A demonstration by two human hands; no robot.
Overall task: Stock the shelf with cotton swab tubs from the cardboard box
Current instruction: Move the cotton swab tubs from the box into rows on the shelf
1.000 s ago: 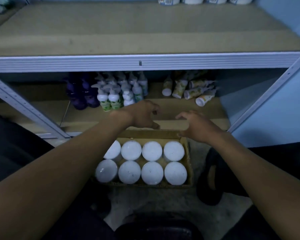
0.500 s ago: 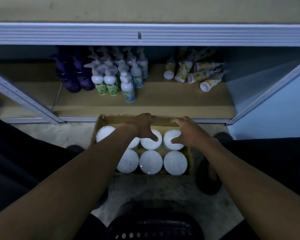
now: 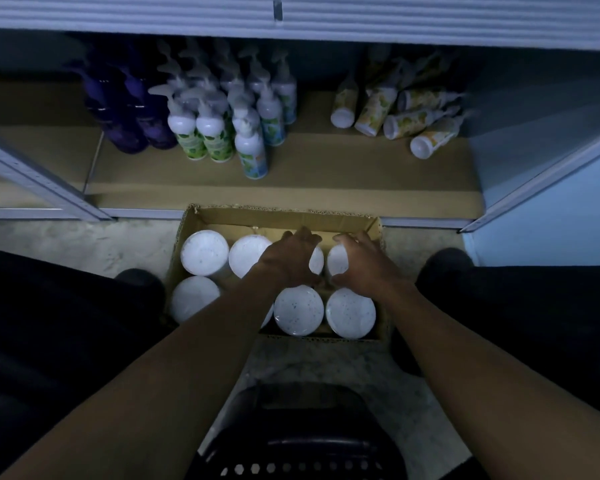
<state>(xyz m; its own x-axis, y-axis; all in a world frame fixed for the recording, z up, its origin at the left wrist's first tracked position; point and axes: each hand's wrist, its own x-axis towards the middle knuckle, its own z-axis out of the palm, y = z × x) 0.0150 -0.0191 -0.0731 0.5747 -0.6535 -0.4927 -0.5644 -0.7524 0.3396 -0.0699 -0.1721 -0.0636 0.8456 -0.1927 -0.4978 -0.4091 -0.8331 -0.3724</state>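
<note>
step in hand: picking tubs. the open brown cardboard box sits at frame centre on the floor, below the tan lower shelf. my left hand and right hand each curl half-closed over a white round cotton swab tub in the back row; firm grip cannot be confirmed. next: lift straight up, clearing the box wall. pump bottles crowd the upper left; shelf front is free.

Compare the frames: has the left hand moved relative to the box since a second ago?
Yes. The left hand has come back from beyond the box's far wall and down onto the far-row tubs inside.
</note>
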